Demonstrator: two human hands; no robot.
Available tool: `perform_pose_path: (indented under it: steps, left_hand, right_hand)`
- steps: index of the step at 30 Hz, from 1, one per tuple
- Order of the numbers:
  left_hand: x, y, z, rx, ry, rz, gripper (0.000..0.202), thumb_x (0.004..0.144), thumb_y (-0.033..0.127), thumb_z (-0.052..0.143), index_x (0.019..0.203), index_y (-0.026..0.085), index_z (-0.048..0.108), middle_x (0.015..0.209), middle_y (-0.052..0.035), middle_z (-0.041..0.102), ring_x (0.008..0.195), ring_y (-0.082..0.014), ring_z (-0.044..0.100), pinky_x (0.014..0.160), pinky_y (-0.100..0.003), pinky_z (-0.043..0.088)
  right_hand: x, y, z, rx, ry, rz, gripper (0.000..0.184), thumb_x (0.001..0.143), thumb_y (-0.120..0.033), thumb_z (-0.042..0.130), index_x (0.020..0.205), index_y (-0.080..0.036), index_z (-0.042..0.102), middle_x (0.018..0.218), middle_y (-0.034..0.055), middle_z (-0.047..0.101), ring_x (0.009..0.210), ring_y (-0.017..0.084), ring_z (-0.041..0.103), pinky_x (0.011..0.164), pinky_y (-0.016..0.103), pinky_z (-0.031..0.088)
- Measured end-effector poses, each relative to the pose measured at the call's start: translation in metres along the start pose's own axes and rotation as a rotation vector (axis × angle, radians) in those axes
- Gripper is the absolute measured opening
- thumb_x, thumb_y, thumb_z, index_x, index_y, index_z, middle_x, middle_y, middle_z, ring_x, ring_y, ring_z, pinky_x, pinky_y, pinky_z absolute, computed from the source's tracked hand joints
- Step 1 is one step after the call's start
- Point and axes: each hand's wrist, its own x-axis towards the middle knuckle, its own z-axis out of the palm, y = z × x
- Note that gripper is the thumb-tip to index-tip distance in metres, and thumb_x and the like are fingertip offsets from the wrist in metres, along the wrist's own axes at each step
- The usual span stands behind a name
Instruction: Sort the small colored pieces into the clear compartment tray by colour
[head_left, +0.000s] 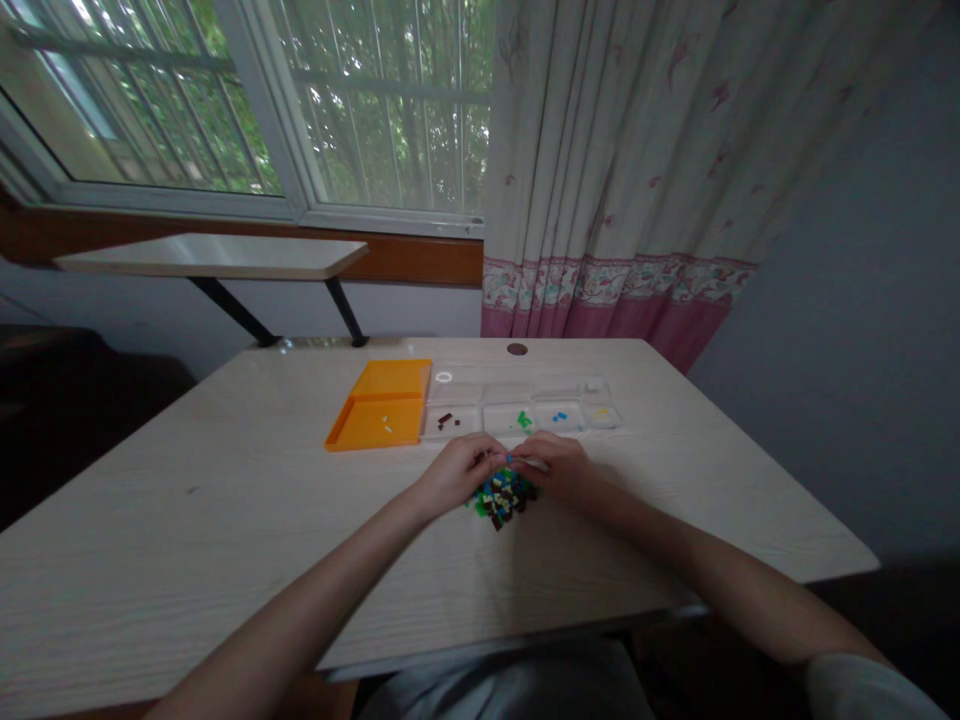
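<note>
My left hand (463,472) and my right hand (557,466) meet above a pile of small building bricks (504,498) in brown, blue, green and cream. Between their fingertips shows a tiny blue building brick (509,458). Both hands are closed in a pinch on it. Fingers hide part of the pile's upper edge. Just beyond, a clear compartment tray (481,420) holds a few brown bricks (445,420), green bricks (523,420), blue bricks (559,416) and yellow pieces (601,413), sorted by colour in the near row.
An orange two-part tray (375,396) with a few white pieces (387,424) adjoins the clear tray's left side. A raised shelf (225,256) stands on black legs at the back left. The wooden table (247,520) has a round cable hole (517,349) near its back edge.
</note>
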Motion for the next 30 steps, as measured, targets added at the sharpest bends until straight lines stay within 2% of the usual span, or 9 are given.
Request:
perform_pose_path:
  steps: [8,11,15,21,30]
  left_hand:
    - [0.000,0.003,-0.004,0.069,-0.022,0.017,0.024,0.085,0.029,0.045,0.088,0.015,0.064,0.083,-0.0057,0.062,0.079,-0.0149,0.055,0.071,-0.024,0.042]
    - [-0.002,0.001,-0.008,0.159,-0.038,0.039,0.022,0.084,0.028,0.047,0.089,0.017,0.064,0.084,-0.0052,0.062,0.079,-0.0149,0.055,0.071,-0.024,0.041]
    - [-0.005,-0.004,-0.010,0.259,-0.124,0.049,0.018,0.081,0.026,0.049,0.084,0.018,0.065,0.078,-0.0032,0.061,0.071,-0.0134,0.055,0.065,-0.021,0.040]
    - [-0.007,-0.002,-0.009,0.315,-0.175,0.024,0.014,0.078,0.027,0.052,0.081,0.019,0.063,0.074,-0.0014,0.061,0.064,-0.0121,0.054,0.057,-0.019,0.037]
    - [-0.008,0.000,-0.009,0.333,-0.184,0.064,0.012,0.077,0.023,0.051,0.076,0.018,0.061,0.072,-0.0009,0.059,0.064,-0.0119,0.052,0.058,-0.020,0.036]
  right_hand:
    - [0.001,-0.001,-0.001,-0.038,-0.006,-0.006,0.015,0.082,-0.031,0.054,0.088,-0.021,0.065,0.079,0.0025,0.066,0.071,0.012,0.061,0.065,0.021,0.046]
    - [0.002,0.004,-0.005,-0.048,0.089,-0.034,0.015,0.082,-0.031,0.054,0.084,-0.022,0.065,0.078,0.0031,0.067,0.070,0.012,0.061,0.064,0.021,0.047]
    - [0.005,0.010,-0.014,-0.070,0.242,-0.061,0.012,0.080,-0.029,0.056,0.081,-0.022,0.065,0.075,0.0031,0.067,0.068,0.012,0.062,0.063,0.022,0.049]
    - [0.008,0.015,-0.025,-0.071,0.355,-0.089,0.010,0.079,-0.025,0.056,0.081,-0.021,0.066,0.074,0.0032,0.068,0.067,0.012,0.062,0.062,0.022,0.050]
    - [0.006,0.023,-0.027,-0.117,0.339,-0.049,0.012,0.079,-0.026,0.056,0.084,-0.021,0.066,0.075,0.0028,0.068,0.069,0.013,0.062,0.065,0.023,0.050]
